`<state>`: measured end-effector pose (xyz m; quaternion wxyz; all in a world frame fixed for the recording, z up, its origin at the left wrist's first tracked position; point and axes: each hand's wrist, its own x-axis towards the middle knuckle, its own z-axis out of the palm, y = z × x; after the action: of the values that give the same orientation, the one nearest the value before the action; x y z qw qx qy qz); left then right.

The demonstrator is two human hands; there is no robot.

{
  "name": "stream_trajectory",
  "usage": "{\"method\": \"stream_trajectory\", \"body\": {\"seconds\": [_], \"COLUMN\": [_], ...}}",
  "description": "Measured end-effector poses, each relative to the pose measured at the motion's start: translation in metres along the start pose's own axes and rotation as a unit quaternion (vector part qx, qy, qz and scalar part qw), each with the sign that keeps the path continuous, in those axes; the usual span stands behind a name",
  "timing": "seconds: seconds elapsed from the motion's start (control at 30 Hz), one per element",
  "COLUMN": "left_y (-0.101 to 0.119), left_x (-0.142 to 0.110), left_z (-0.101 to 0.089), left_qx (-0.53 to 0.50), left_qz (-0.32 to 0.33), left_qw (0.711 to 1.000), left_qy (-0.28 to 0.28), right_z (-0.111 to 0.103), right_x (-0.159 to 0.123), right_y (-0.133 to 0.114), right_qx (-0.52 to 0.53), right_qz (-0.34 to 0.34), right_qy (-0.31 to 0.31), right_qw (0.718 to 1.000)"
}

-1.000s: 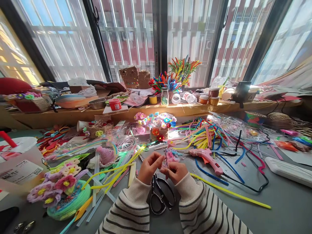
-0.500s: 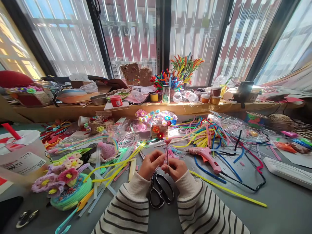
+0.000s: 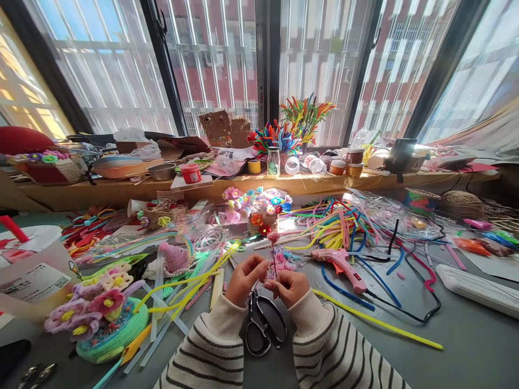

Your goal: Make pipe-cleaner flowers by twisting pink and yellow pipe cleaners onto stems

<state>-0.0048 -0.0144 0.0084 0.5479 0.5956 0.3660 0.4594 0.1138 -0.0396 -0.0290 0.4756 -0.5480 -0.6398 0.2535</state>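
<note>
My left hand (image 3: 245, 279) and my right hand (image 3: 290, 286) meet over the grey table, both pinched on a small pink pipe-cleaner flower (image 3: 274, 254) whose thin stem stands upright between them. Its pink head rises just above my fingers. Black-handled scissors (image 3: 263, 324) lie on the table directly under my wrists. A pink glue gun (image 3: 341, 263) rests just right of my right hand, its black cord trailing right. Both sleeves are cream with dark stripes.
Loose coloured pipe cleaners (image 3: 336, 221) pile up behind the glue gun; a long yellow one (image 3: 381, 322) runs right. A green coil with pink flowers (image 3: 109, 324) and a lidded cup (image 3: 28, 265) stand at left. The window ledge (image 3: 259, 181) holds jars and boxes.
The view shifted slightly between frames. My hands stay together on the flower stem, with the fingers working a little along it; nothing was let go.
</note>
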Motion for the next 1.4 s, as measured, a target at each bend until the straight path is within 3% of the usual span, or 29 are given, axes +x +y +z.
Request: {"method": "stream_trajectory", "body": {"seconds": [0.63,0.87,1.2,1.4], "left_y": [0.005,0.002,-0.006,-0.005], "left_x": [-0.003,-0.002,0.001,0.001], "left_z": [0.003,0.002,-0.001,-0.001], "left_qx": [-0.006,-0.013,-0.014,-0.016], "left_qz": [0.005,-0.012,0.014,0.014], "left_qw": [1.000,1.000,0.999,1.000], "left_qy": [0.001,-0.021,-0.027,-0.021], "right_z": [0.002,0.001,0.005,0.002], "right_x": [0.001,0.002,0.003,0.002], "right_y": [-0.002,0.000,0.005,0.002], "right_qx": [-0.035,-0.032,-0.021,-0.009], "right_qz": [-0.022,-0.037,-0.039,-0.034], "right_qy": [-0.037,-0.009,0.023,-0.011], "right_qw": [0.998,0.999,0.999,0.999]}}
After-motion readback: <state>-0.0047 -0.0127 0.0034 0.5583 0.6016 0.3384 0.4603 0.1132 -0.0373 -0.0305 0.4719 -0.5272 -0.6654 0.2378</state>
